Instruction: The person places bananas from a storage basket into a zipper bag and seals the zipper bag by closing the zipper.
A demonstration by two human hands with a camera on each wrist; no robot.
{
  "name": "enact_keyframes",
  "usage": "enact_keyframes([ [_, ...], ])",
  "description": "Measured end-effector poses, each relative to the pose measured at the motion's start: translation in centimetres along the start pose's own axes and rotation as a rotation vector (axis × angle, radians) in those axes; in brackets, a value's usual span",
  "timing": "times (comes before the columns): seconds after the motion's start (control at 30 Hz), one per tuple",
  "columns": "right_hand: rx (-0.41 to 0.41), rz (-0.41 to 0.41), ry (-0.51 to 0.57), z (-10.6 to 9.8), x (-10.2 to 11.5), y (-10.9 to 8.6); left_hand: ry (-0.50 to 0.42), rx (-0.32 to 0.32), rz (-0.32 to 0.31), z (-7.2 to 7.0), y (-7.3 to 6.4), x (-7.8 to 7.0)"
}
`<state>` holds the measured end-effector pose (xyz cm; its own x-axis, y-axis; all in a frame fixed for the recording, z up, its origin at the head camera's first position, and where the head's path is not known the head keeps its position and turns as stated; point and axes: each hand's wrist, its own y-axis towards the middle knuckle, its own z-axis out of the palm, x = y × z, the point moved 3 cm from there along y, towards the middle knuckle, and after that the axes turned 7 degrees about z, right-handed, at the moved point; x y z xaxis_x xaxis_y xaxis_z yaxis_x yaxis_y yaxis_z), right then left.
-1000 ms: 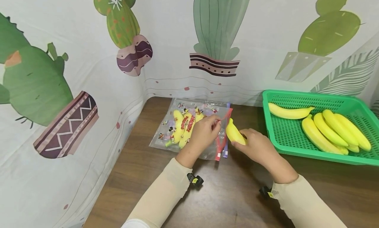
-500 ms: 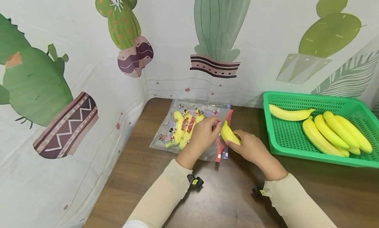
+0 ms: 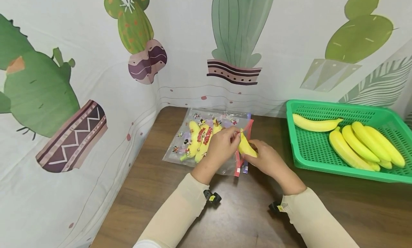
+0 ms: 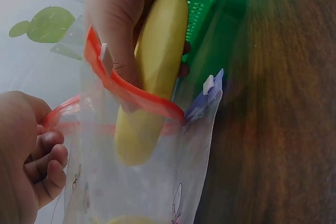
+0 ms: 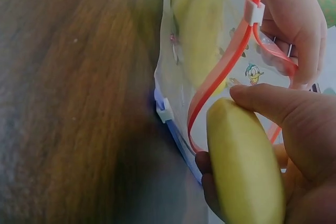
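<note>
A clear zip bag [image 3: 222, 168] printed with cartoon figures lies on the table, with several bananas [image 3: 194, 140] inside. My left hand [image 3: 222, 142] pinches the bag's red zip edge [image 4: 134, 95], lifting one side so the mouth gapes. In my right hand [image 3: 266, 157] is a yellow banana [image 3: 246, 147], gripped between thumb and fingers. Its far end is in the bag's mouth, behind the red strip in the left wrist view. The right thumb [image 5: 262, 98] lies along the banana, close to the opening.
Under the red-zip bag shows a blue zip edge with a white slider [image 4: 208, 85]. At the right stands a green perforated basket [image 3: 291, 140] with several bananas [image 3: 370, 140]. A white cactus-print cloth [image 3: 183, 62] hangs behind the brown table [image 3: 145, 190].
My right hand has moved left with the banana, from beside the red zip edge into the bag's mouth. The left hand has kept its pinch on the edge, nearly still.
</note>
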<state>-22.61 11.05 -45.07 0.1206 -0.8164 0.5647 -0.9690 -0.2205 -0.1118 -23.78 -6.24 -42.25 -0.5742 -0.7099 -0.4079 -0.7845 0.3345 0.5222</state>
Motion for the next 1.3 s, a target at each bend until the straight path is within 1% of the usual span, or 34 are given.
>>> enact_keyframes([
  [0.33, 0.092, -0.034, 0.035, -0.2, 0.2, 0.1, 0.012, 0.000, 0.016, -0.1, 0.0, 0.0],
  [0.43, 0.078, -0.038, 0.033, -0.3, 0.4, 0.1, 0.021, -0.004, 0.019, -0.1, 0.0, 0.0],
  [0.57, 0.037, -0.038, -0.008, -0.4, 0.5, 0.1, 0.025, 0.001, 0.014, -0.2, 0.0, 0.0],
  [0.63, 0.032, -0.035, -0.010, -0.2, 0.5, 0.1, 0.023, 0.006, 0.010, -0.2, 0.0, 0.0],
  [0.77, 0.030, -0.029, 0.047, -0.1, 0.4, 0.3, 0.018, 0.009, 0.007, -0.2, 0.0, -0.1],
  [0.93, 0.020, -0.020, 0.134, 0.1, 0.2, 0.7, 0.027, 0.004, 0.018, -0.1, 0.0, 0.0],
  [1.13, 0.000, 0.026, 0.208, 0.9, 0.3, 1.2, 0.026, 0.005, 0.025, 0.0, 0.0, -0.1],
  [1.3, 0.002, 0.006, 0.267, 1.8, 0.4, 1.6, 0.017, 0.006, 0.018, 0.0, 0.0, 0.0],
])
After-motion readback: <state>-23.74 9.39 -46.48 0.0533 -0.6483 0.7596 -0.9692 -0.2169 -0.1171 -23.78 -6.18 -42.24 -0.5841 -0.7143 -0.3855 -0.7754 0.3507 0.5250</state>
